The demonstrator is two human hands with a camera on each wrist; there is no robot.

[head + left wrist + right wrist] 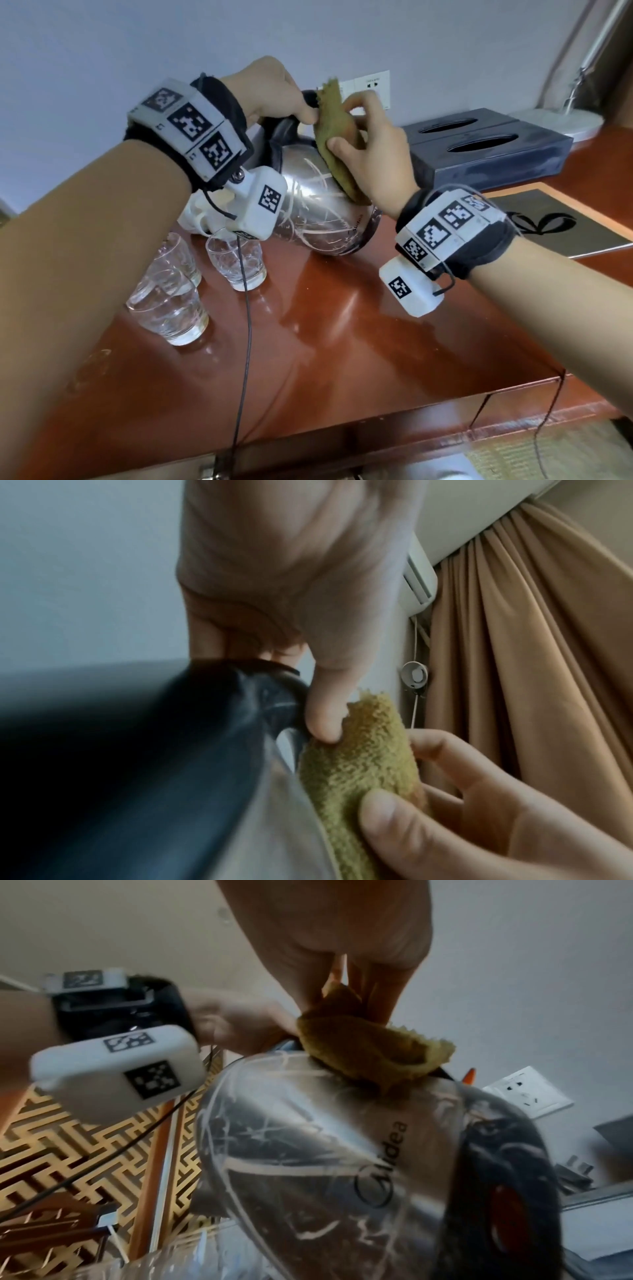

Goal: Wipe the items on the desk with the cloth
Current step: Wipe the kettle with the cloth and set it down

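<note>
A steel electric kettle (318, 209) (325, 1150) with white streaks is tilted over the red-brown desk (342, 342). My left hand (274, 92) (291, 610) grips its black handle (267, 693). My right hand (373, 150) (342, 947) holds a folded olive-green cloth (334, 137) (363, 772) (369, 1053) and presses it against the kettle's upper side near the handle; thumb and fingers pinch the cloth.
Three clear glasses (171, 305) (238, 263) (178, 255) stand at the left under my left forearm. A dark blue tissue box (486, 150) sits behind on the right, a dark mat (561, 219) beside it, a wall socket (371, 87) behind the kettle.
</note>
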